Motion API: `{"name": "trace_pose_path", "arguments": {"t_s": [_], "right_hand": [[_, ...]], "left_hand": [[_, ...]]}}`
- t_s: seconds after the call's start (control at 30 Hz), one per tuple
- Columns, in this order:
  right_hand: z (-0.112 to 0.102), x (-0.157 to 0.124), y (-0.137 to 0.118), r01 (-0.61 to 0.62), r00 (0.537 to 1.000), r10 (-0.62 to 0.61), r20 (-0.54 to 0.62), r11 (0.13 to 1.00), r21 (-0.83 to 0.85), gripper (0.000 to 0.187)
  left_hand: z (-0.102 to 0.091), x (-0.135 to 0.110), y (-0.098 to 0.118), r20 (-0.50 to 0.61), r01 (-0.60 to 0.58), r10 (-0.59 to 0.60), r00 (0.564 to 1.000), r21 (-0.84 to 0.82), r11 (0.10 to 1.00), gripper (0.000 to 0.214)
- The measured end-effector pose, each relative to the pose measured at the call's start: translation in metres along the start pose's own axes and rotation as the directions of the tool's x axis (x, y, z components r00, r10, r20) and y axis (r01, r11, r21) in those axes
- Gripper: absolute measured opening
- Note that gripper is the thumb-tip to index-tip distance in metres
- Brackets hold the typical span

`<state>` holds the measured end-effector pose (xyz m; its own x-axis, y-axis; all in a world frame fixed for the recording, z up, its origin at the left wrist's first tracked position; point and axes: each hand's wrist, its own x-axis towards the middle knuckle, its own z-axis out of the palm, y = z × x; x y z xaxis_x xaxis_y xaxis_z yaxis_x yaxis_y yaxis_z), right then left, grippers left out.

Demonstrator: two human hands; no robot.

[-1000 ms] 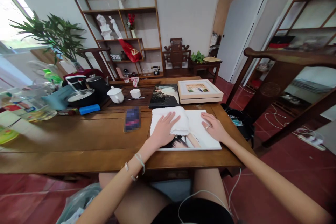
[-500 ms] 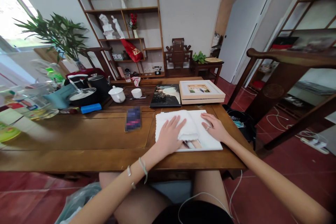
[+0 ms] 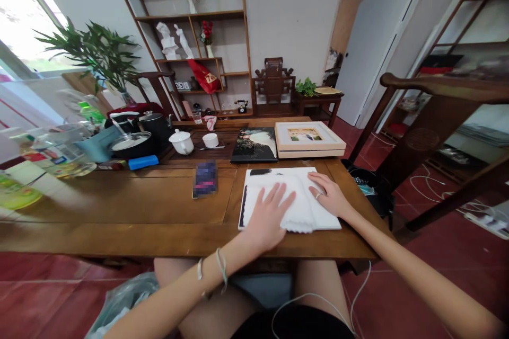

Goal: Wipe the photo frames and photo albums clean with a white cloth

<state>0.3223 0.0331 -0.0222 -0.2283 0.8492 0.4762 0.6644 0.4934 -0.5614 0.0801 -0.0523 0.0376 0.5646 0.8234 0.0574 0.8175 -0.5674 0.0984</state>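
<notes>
White cloth [image 3: 301, 206] lies under left hand [image 3: 267, 219] (vase [image 3: 209, 51] holds red flowers [image 3: 207, 32]).

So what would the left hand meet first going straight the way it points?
Probably the pale wooden rectangular picture frame, though it would pass near the right hand; depth is unclear.

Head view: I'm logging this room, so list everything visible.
Cloth: 1, white, on panel
Panel: 1, mostly white, table's near edge
Picture: 1, mostly dark, behind panel
Frame: at least 1, cream, right of picture
Blurred item: 1, purple, left of panel
Teapot: 1, white, left of cup
Cup: 1, white, far side
Table: 1, brown, centre
Tall plant: 1, green, far left
Chairs: 3, brown, right, back
Shelves: 2, brown, back, right
Clutter: uncounted, mixed, table's left end
Left hand: 1, bare, on cloth
Right hand: 1, ringed, on panel
</notes>
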Motion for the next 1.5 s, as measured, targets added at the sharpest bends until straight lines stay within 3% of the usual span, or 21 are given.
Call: {"name": "trace_pose_path", "arguments": {"t_s": [0.1,0.17,0.23,0.37,0.5,0.7,0.83,1.03,1.1,1.17,1.3,1.4,1.5], "right_hand": [[0.000,0.000,0.000,0.006,1.000,-0.006,-0.002,1.000,0.006,0.039],[0.001,0.000,0.001,0.012,1.000,-0.012,-0.006,1.000,0.010,0.038],[0.001,0.001,0.002,0.016,1.000,-0.016,-0.011,1.000,0.019,0.037],[-0.001,0.001,0.004,0.025,1.000,-0.025,0.000,0.998,0.054,0.036],[-0.002,-0.001,0.002,0.007,1.000,-0.006,-0.021,0.999,0.035,0.040],[-0.001,-0.004,-0.003,-0.037,0.997,0.037,-0.061,0.999,-0.001,0.042],[-0.002,-0.002,-0.001,-0.046,0.998,0.047,-0.041,0.998,0.039,0.037],[0.000,-0.001,-0.002,-0.084,0.995,0.086,-0.046,0.995,0.046,0.032],[0.000,-0.001,-0.002,-0.081,0.996,0.083,-0.043,0.996,0.048,0.032],[0.000,-0.001,-0.001,-0.080,0.996,0.082,-0.045,0.996,0.046,0.032],[-0.001,0.000,-0.001,-0.080,0.995,0.083,-0.052,0.995,0.052,0.032],[-0.002,0.001,-0.003,-0.090,0.995,0.093,-0.037,0.993,0.076,0.035],[-0.004,-0.005,-0.006,-0.099,0.995,0.099,0.003,0.990,0.101,0.041]], "left_hand": [[0.003,-0.031,0.023,-0.017,-0.087,0.087,0.996,-0.039,0.995,0.090],[0.004,-0.034,0.029,-0.032,-0.103,0.101,0.994,-0.053,0.993,0.089],[0.003,-0.023,0.027,-0.022,-0.072,0.071,0.997,-0.052,0.996,0.086],[0.001,0.025,0.015,0.004,0.022,-0.022,1.000,0.004,1.000,0.082],[0.007,0.065,0.010,-0.049,0.150,-0.146,0.988,0.076,0.986,0.082],[0.010,0.080,0.009,-0.075,0.232,-0.226,0.971,0.083,0.969,0.078],[0.001,0.061,0.007,0.008,0.175,-0.176,0.984,0.068,0.982,0.078],[0.001,-0.027,0.026,0.029,0.026,-0.026,0.999,0.009,1.000,0.091],[-0.002,-0.044,0.025,0.038,0.022,-0.021,0.999,-0.020,1.000,0.094],[-0.008,-0.045,0.015,0.072,0.097,-0.095,0.993,-0.033,0.995,0.093],[-0.017,-0.021,-0.019,0.091,0.289,-0.286,0.954,-0.012,0.957,0.090],[-0.013,-0.011,-0.031,0.063,0.327,-0.327,0.943,0.009,0.945,0.087],[-0.005,-0.011,-0.029,0.024,0.330,-0.332,0.943,0.042,0.943,0.085]]}}
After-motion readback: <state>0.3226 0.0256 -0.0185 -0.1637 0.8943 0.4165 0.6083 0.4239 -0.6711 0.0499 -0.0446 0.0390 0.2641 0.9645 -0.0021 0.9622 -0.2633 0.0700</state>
